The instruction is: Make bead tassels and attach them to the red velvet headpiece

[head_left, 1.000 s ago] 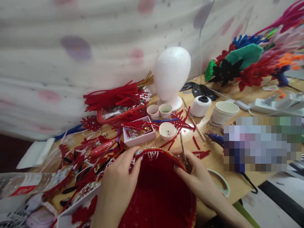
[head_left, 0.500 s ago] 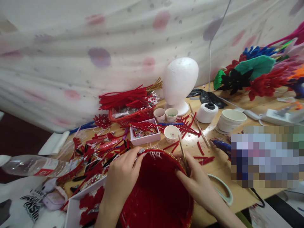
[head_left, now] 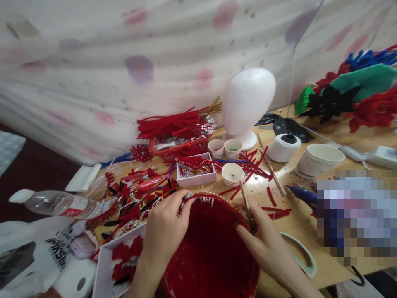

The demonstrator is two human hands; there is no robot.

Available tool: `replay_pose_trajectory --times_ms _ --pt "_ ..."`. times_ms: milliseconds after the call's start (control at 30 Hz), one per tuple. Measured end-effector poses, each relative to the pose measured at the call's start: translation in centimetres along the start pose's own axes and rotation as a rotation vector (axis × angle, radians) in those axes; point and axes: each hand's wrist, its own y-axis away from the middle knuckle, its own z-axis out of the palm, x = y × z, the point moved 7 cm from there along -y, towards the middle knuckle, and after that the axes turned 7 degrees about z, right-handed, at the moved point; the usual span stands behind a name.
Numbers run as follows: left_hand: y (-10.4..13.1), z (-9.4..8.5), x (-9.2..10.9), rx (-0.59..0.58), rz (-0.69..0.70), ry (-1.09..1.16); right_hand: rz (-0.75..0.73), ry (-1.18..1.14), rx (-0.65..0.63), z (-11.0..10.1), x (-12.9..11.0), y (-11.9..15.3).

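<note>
A deep red, bowl-shaped headpiece [head_left: 214,252] lies open side up at the bottom centre, its rim edged with gold trim and white stitches or glue near the top. My left hand [head_left: 170,223] pinches the rim at its upper left, where a silvery piece shows by the fingertips. My right hand [head_left: 260,231] grips the rim on the right, thumb inside, fingers behind it. A thin wooden stick [head_left: 245,200] stands up between the fingers of that hand.
Beyond the hands stand a white foam head [head_left: 248,103], a paper cup [head_left: 232,174], a bead box [head_left: 197,177] and a white thread cone [head_left: 284,147]. A plastic bottle [head_left: 56,203] lies left. A glue gun [head_left: 302,195] is right, beside a blurred patch.
The whole scene has shifted slightly to the right in the view. Both hands keep their hold on the red headpiece, and the stick stays in the right hand.
</note>
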Motion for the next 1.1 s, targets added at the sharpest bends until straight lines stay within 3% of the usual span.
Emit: replay_pose_trajectory --times_ms 367,733,967,1100 --pt "0.5 -0.1 0.0 -0.082 -0.019 0.117 0.089 -0.097 -0.04 0.0 0.8 -0.3" --pt "0.3 -0.2 0.1 -0.034 -0.077 0.027 0.01 -0.071 -0.055 0.2 0.0 -0.2" --pt "1.1 0.0 -1.7 -0.152 -0.305 0.298 0.031 -0.075 -0.044 0.4 0.6 -0.1" --pt "1.3 -0.5 -1.1 -0.179 -0.294 0.39 0.039 -0.066 -0.006 0.4 1.1 0.0"
